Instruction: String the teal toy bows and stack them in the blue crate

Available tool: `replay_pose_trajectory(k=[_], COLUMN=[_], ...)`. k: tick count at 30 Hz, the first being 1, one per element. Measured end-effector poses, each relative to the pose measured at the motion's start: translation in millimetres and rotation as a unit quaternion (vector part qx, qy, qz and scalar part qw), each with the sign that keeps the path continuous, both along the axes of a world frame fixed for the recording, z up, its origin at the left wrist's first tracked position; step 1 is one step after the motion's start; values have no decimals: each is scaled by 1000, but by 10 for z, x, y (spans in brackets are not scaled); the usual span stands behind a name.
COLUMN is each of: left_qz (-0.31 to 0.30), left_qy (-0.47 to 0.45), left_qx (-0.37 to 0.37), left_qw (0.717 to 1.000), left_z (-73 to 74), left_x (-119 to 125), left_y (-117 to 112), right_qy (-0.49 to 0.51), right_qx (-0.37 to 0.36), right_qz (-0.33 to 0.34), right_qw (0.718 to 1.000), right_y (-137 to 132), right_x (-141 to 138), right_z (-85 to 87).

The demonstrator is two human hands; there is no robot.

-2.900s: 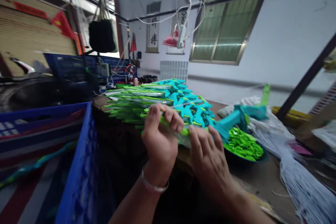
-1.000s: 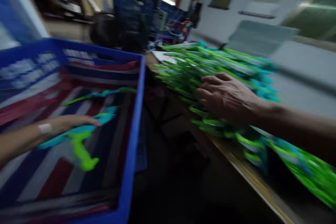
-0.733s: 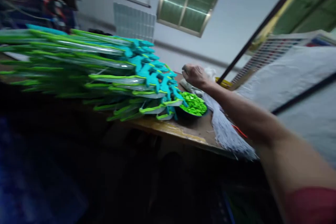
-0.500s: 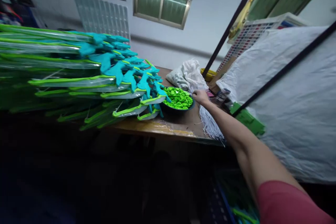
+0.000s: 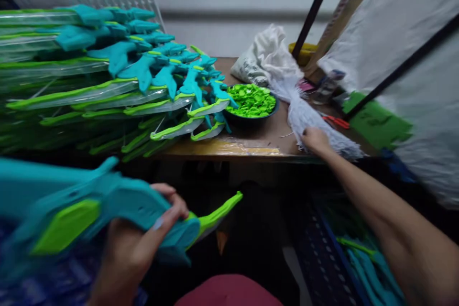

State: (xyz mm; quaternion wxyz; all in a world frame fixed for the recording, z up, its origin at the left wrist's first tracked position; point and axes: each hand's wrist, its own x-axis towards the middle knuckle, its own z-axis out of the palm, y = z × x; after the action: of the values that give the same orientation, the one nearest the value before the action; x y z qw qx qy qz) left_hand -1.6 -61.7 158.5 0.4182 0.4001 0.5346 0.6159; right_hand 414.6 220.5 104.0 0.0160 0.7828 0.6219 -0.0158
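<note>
My left hand (image 5: 143, 234) is closed around a teal plastic toy bow (image 5: 139, 201), its thumb on top. This toy has a bright green panel and a curved green limb at its right end; its left part runs out of view. On the table, my right hand (image 5: 315, 140) is pinched at the near left edge of a bundle of white strings (image 5: 311, 117). The fingertips are small and partly hidden there. Left of that hand, a dark bowl (image 5: 247, 118) holds bright green plastic pieces (image 5: 253, 99).
Many similar toys (image 5: 143, 71) are stacked across the table's left side. A white sack (image 5: 268, 55), orange-handled scissors (image 5: 337, 121) and a green block (image 5: 380, 117) surround the strings. A blue crate (image 5: 322, 244) with teal parts stands low right, below the table edge (image 5: 229, 149).
My view has tilted down. My left hand with the toy bow has come into sight. The right hand has moved from beside the bowl to the near end of the strings.
</note>
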Motion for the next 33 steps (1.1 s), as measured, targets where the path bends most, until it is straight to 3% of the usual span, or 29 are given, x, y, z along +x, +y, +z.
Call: replay_pose_trajectory(k=[4, 9, 13, 18, 20, 22, 23, 25, 26, 29, 33], left_qz=[-14, -82, -130, -62, -45, -45, -51, -83, -104, -147, -94], left_qy=[43, 0, -80, -138, -130, -89, -63, -36, -46, -146, -186], left_qx=[-2, 42, 50, -26, -26, -28, -34, -66, -84, -105, -107], left_qw=[999, 996, 987, 988, 990, 995, 996, 994, 990, 973, 972], left_z=[-255, -573, -608, -683, -797, -946, -1025, -1172, -1236, -1373, -1455], left_x=[100, 23, -74, -75, -63, -37, -14, 62, 114, 278, 314], left_y=[135, 106, 13, -6, -20, -48, -65, -97, -111, -141, -163], right_qy=[55, 161, 226, 242, 248, 304, 345, 416, 433, 411, 385], right_qx=[57, 150, 114, 175, 183, 167, 151, 91, 52, -35, -73], right_qz=[-27, -189, -230, -245, -180, -27, 71, 274, 342, 450, 518], right_qw=[996, 957, 940, 922, 934, 938, 924, 862, 832, 792, 760], right_y=[27, 225, 373, 321, 55, -406, -697, -1335, -1650, -2413, -2858], right_x=[32, 22, 63, 75, -37, -271, -437, -850, -1083, -1753, -2201], right_z=[-73, -114, -49, 43, 8, -97, -172, -340, -420, -603, -668])
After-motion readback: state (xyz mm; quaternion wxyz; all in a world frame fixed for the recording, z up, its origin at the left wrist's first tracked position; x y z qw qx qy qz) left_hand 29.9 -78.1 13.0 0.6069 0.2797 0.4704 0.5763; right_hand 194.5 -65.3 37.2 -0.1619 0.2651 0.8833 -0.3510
